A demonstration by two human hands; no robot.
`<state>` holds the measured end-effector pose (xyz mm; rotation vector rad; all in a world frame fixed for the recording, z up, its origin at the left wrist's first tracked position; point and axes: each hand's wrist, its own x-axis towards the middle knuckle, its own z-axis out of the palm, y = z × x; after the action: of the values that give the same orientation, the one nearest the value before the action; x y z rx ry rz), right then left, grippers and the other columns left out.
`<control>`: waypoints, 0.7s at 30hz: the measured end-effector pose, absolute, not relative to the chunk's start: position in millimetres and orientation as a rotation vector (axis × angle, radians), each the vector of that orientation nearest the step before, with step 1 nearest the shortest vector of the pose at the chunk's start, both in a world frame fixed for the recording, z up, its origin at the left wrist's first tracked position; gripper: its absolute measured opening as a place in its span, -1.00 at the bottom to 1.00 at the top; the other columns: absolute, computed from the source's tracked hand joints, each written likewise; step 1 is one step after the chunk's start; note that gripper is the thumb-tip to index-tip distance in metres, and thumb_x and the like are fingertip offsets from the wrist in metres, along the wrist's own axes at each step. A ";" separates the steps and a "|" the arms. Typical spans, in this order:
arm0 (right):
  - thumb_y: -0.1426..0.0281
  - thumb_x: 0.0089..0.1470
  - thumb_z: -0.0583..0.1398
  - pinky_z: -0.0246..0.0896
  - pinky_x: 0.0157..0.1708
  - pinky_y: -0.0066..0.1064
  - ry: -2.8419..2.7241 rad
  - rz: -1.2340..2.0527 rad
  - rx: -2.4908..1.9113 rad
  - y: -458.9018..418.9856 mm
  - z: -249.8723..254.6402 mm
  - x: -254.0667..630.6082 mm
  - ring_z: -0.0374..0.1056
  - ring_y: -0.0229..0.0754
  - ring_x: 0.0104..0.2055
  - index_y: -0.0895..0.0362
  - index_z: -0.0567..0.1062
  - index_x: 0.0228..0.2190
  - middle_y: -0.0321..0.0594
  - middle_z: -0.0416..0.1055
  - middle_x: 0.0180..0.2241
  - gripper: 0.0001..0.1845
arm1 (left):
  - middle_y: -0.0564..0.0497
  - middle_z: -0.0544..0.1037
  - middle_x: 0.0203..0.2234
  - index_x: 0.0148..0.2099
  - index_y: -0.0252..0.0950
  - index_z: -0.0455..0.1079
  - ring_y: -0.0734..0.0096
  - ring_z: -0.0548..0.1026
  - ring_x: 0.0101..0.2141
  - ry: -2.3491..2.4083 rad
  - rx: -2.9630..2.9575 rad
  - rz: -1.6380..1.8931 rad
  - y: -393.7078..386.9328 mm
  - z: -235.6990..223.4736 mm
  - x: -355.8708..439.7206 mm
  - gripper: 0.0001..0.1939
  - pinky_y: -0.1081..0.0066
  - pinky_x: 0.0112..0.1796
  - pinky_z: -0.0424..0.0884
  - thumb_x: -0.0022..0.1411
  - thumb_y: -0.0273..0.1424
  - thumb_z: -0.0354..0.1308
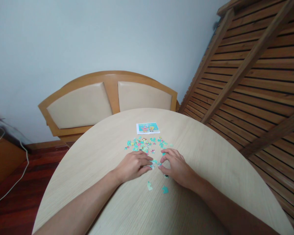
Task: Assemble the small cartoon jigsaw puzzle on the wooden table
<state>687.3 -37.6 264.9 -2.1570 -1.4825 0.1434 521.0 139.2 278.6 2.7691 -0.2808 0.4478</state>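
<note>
My left hand point(136, 165) rests on the round table with its fingers stretched out, the tips touching a few jigsaw puzzle pieces point(155, 161). Facing it, my right hand point(174, 164) has its thumb and forefinger closed around a small puzzle piece point(159, 164) beside those pieces. A dark-marked piece lies partly hidden under the right hand. Nearer to me, a pale green puzzle piece point(149, 186) and a teal puzzle piece point(165, 189) lie apart. Beyond my hands spreads a loose pile of colourful puzzle pieces point(138, 142).
A small picture sheet point(148, 128) with cartoon figures lies behind the pile on the wooden table point(107, 143). A padded headboard point(107, 94) stands against the wall past the table. To the right leans a slatted wooden frame point(250, 78). A white cable point(24, 169) hangs at the left.
</note>
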 end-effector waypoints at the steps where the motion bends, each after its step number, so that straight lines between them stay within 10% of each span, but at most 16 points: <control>1: 0.36 -0.01 0.34 0.11 0.15 0.04 -1.493 0.156 -2.160 -37.7 266.5 687.3 0.21 0.09 0.19 0.07 0.54 -0.38 -0.09 0.40 0.08 -0.90 | -0.02 0.61 -0.05 -0.02 -0.21 0.53 0.28 0.52 -0.03 -0.277 2.773 0.445 139.2 278.6 521.0 -0.74 0.28 0.02 0.42 0.44 -0.25 0.06; 21: 0.53 0.04 0.15 0.24 0.06 -0.10 -1.687 0.273 -1.974 -51.8 290.0 674.7 0.41 -0.04 -0.05 0.06 0.49 -0.30 -0.18 0.55 -0.17 -0.80 | 0.01 0.60 -0.04 0.00 -0.21 0.51 0.31 0.51 -0.02 -0.295 2.777 0.422 139.4 278.8 520.9 -0.76 0.29 0.05 0.39 0.45 -0.29 0.06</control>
<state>674.7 -51.8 290.0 -1.9743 -1.6865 0.2730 520.9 139.4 278.8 2.7765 -0.2950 0.4217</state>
